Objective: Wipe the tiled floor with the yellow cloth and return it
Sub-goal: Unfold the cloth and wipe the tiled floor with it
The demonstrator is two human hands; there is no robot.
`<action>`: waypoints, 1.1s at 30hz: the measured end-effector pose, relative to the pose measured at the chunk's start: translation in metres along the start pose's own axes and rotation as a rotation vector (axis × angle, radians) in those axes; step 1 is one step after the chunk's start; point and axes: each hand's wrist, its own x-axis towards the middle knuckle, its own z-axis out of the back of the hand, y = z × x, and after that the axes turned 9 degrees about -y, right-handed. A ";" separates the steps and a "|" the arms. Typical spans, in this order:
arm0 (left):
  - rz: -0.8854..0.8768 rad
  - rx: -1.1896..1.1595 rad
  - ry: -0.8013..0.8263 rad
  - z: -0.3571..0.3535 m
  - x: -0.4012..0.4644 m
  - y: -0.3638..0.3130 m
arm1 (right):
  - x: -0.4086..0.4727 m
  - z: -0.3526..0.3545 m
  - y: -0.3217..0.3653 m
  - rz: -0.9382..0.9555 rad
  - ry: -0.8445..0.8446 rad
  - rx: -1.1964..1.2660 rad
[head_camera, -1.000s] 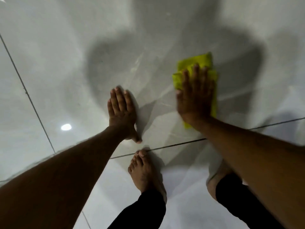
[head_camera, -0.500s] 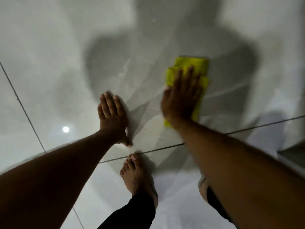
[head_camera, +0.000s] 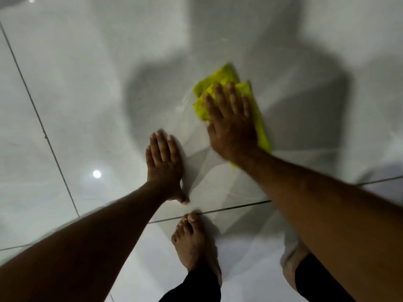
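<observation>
Two hands lie flat, spread: right hand (head_camera: pixel 232 125) on yellow cloth (head_camera: pixel 220 82), left hand (head_camera: pixel 164 165) beside.

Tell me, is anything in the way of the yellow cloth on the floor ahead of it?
Nothing visible. The right hand lies flat on the yellow cloth, and the tiled floor beyond it is bare. The left hand rests on the tile beside it, nearer the person, apart from the cloth.

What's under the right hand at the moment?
The yellow cloth lies flat beneath the right hand, on the tiled floor. Its edges show around the fingers; the part under the palm is covered.
</observation>
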 end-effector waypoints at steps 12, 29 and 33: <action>-0.033 -0.025 -0.019 -0.006 0.003 0.005 | -0.027 0.025 -0.061 -0.843 -0.079 -0.205; -0.022 -0.011 -0.003 -0.006 0.002 0.005 | -0.055 0.016 0.021 -0.864 -0.088 -0.089; -0.014 -0.005 -0.029 -0.007 0.003 0.009 | -0.076 0.012 -0.008 0.569 0.147 0.073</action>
